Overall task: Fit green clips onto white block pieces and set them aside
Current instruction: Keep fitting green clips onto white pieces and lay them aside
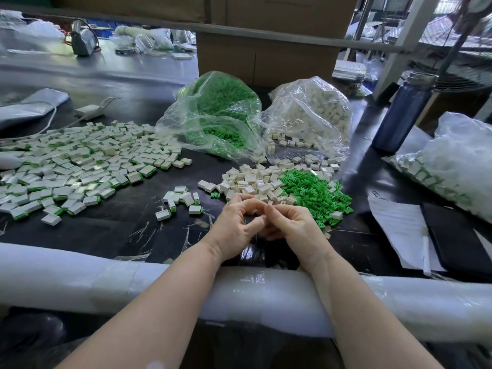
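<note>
My left hand [237, 225] and my right hand [290, 225] meet fingertip to fingertip just in front of a loose pile of white blocks [255, 182]. Their fingers are curled round something small that stays hidden between them. To the right of the white blocks lies a heap of loose green clips [314, 193]. A wide spread of finished blocks with green clips [77, 161] covers the table's left side. A few more finished pieces [183, 199] lie just left of my hands.
Behind the piles stand a clear bag of green clips [215, 113] and a clear bag of white blocks [311, 113]. A dark blue bottle [404, 110] stands at right, with papers [399, 227] and another bag [458, 166]. A white padded roll [133, 283] lines the front edge.
</note>
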The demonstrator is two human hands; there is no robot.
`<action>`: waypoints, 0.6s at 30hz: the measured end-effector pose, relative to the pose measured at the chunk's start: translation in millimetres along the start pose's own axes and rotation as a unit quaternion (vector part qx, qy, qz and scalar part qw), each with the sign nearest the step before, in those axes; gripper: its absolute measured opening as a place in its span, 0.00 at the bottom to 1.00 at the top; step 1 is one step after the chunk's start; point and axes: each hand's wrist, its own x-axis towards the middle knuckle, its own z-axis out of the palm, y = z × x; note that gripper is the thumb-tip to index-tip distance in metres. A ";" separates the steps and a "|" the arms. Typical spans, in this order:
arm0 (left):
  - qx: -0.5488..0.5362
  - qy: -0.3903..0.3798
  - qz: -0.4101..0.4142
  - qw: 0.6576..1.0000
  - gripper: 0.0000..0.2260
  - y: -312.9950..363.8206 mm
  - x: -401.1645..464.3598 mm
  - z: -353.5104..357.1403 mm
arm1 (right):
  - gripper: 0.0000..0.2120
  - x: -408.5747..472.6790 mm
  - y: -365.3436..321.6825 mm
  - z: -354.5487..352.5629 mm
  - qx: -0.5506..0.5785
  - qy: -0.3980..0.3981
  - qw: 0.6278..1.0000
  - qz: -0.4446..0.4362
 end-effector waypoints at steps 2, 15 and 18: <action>0.005 -0.009 0.001 1.000 0.09 0.8 -0.7 -0.8 | 0.09 0.3 0.0 -1.0 0.011 0.001 1.000 0.003; 0.012 -0.020 0.007 1.000 0.08 2.7 -1.3 1.1 | 0.02 1.6 0.9 -3.6 0.078 -0.008 0.996 0.046; 0.016 -0.018 0.006 1.000 0.09 2.3 -1.3 0.5 | 0.04 0.4 0.8 -3.4 0.075 -0.005 0.996 0.037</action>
